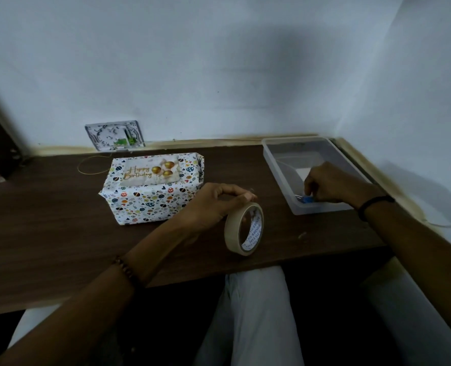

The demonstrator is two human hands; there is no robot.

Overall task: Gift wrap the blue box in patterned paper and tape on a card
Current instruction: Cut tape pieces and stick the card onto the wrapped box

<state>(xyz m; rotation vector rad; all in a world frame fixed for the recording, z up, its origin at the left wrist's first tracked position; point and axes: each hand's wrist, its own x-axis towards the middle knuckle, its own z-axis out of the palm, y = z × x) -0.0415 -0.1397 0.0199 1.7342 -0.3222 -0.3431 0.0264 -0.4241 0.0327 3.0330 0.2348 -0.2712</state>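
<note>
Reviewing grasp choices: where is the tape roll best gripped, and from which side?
Its top rim, from above: the tape roll stands on edge on the table, hole sideways, so a pinch across the band fits, as the left hand holds it.

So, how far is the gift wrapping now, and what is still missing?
Done: the box is fully covered in patterned paper, and the Happy Birthday card lies on top. In hand: the left hand holds the tape roll on edge on the table; the right hand grips a small blue item in the clear tray. Left: probably taping the card; no tape on it is visible.
</note>
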